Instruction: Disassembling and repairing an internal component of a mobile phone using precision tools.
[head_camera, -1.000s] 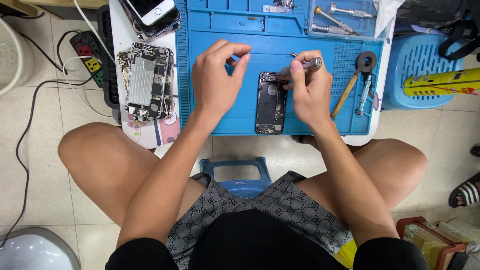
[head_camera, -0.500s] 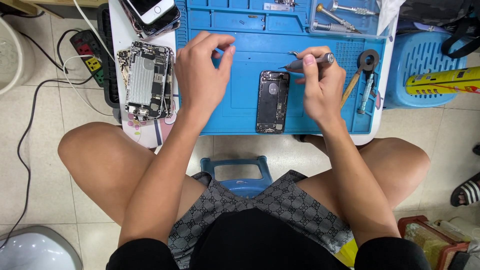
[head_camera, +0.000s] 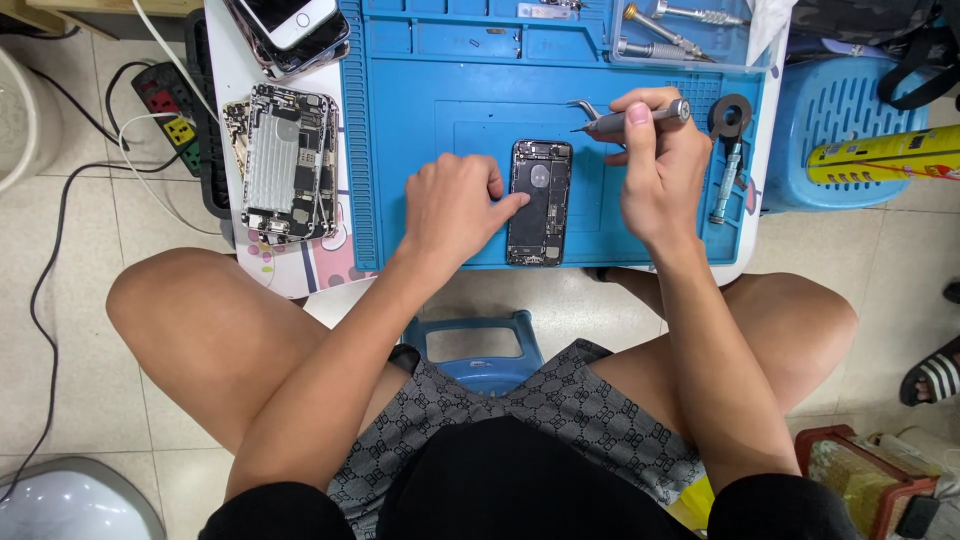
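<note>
Blue work mat (head_camera: 420, 150) fills the small table, and an opened phone (head_camera: 540, 202) lies face down near its middle, insides showing. Left hand (head_camera: 455, 208) rests on the mat, fingers loosely curled, one fingertip touching the phone's left edge. Right hand (head_camera: 655, 165) hovers just right of the phone, pinching a grey screwdriver (head_camera: 635, 117) together with tweezers (head_camera: 583, 108). Another stripped phone (head_camera: 290, 165) sits off to the left, beside the mat.

Head-worn view, straight down, near blue mat (head_camera: 450, 120)
</note>
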